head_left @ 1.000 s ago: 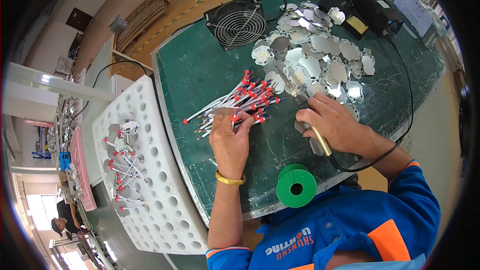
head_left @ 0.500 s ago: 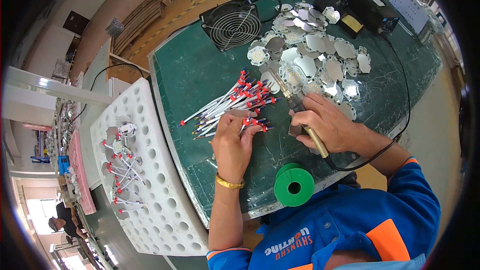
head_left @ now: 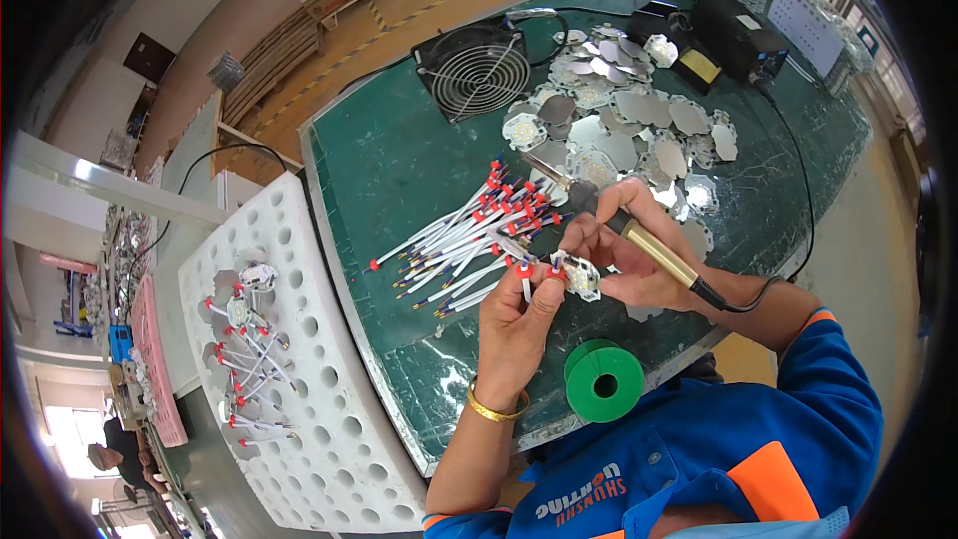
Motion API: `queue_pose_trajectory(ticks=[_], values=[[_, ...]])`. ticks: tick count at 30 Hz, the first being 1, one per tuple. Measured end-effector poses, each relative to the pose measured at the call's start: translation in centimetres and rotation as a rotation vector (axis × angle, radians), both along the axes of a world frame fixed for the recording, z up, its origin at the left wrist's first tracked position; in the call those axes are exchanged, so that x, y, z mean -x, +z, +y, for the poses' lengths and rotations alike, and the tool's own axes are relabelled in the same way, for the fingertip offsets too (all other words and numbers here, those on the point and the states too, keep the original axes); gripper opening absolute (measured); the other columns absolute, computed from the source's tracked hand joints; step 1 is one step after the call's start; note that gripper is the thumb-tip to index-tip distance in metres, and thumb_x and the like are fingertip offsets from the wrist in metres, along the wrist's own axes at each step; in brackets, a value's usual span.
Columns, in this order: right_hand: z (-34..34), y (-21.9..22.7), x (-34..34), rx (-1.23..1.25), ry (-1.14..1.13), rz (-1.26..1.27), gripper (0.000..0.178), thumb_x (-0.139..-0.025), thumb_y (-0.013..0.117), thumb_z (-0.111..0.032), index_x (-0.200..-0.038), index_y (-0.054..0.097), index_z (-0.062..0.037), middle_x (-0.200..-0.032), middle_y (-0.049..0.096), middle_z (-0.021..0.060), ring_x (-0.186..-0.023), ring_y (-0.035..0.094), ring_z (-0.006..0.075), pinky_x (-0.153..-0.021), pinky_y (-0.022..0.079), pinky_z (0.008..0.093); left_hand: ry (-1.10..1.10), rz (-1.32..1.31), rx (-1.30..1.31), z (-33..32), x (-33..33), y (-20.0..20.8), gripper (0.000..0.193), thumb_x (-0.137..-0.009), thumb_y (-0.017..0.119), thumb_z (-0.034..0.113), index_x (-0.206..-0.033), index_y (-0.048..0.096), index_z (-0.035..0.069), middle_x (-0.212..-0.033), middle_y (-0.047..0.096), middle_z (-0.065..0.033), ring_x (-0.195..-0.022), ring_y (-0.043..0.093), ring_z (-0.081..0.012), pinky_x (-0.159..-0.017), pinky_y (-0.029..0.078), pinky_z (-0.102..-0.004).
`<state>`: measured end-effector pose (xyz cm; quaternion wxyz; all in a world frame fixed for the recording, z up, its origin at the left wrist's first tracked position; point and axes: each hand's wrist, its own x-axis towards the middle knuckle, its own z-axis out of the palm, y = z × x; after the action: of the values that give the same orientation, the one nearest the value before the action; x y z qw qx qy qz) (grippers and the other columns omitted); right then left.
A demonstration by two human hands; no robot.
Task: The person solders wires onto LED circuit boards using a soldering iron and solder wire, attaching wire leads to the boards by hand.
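Note:
My left hand (head_left: 519, 329) is closed, thumb and fingers pinching white wires with red collars (head_left: 525, 279). Against those wire ends stands a small LED board (head_left: 582, 280), gripped by the fingertips of my right hand (head_left: 654, 240). That same hand also carries a soldering iron (head_left: 661, 253) with a gold handle, its tip pointing up and left toward the loose boards. Beside my left hand lies a heap of white wires with red collars (head_left: 454, 240). A pile of silvery LED boards (head_left: 639, 125) spreads beyond my right hand.
A green spool (head_left: 604, 382) sits at the near table edge. Further back are a black fan (head_left: 479, 80) and a black soldering station (head_left: 738, 40), whose cord loops round my right arm. A white foam board with holes (head_left: 329, 429), bearing wired LED boards, stands left.
My left hand has lifted wires off the heap and moved right. My right hand has brought an LED board up to them, with the iron still in its grip.

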<state>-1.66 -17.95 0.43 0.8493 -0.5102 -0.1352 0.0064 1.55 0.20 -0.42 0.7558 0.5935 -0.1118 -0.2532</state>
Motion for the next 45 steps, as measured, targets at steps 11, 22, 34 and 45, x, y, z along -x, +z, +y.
queue_pose_trajectory(ticks=[11,22,34,45], values=[[0.9,-0.4,-0.4,0.703,-0.355,-0.268,0.029,-0.075,0.061,0.005,-0.096,0.044,-0.0053,-0.084,0.057,0.0077,-0.074,0.058,0.0175,-0.066,0.047,0.0281,0.212,-0.049,0.081,0.7,-0.5,-0.1,0.014,-0.088,0.059,0.017,-0.096,0.059,0.004,-0.085,0.062,-0.0026,-0.073,0.054,-0.0075,-0.064,0.043,-0.0213],[1.3,-1.4,-1.3,1.401,-0.344,-0.594,0.036,-0.072,0.068,-0.018,-0.100,0.047,-0.0099,-0.087,0.052,0.0100,-0.082,0.053,0.0302,-0.073,0.041,0.0403,0.273,0.044,0.285,1.5,-1.4,0.4,0.016,-0.089,0.057,0.012,-0.103,0.058,0.005,-0.100,0.060,-0.0074,-0.067,0.054,-0.0091,-0.059,0.043,-0.0226],[0.2,-0.1,-0.9,0.945,-0.492,-0.529,0.038,-0.061,0.060,0.009,-0.092,0.043,-0.0055,-0.076,0.050,0.0115,-0.064,0.051,0.0327,-0.053,0.040,0.0395,0.087,0.180,0.164,1.1,-1.0,0.9,0.023,-0.092,0.053,0.020,-0.102,0.059,0.001,-0.082,0.062,-0.0055,-0.055,0.043,-0.0048,-0.046,0.028,-0.0177],[-0.4,0.8,-0.5,0.829,-0.666,-0.661,0.031,-0.070,0.064,0.007,-0.092,0.046,-0.0050,-0.080,0.057,0.0103,-0.062,0.054,0.0278,-0.051,0.042,0.0338,-0.059,0.133,0.028,0.6,-0.3,0.9,0.022,-0.089,0.057,0.018,-0.103,0.062,0.000,-0.080,0.064,-0.0063,-0.055,0.042,-0.0051,-0.048,0.032,-0.0179]])
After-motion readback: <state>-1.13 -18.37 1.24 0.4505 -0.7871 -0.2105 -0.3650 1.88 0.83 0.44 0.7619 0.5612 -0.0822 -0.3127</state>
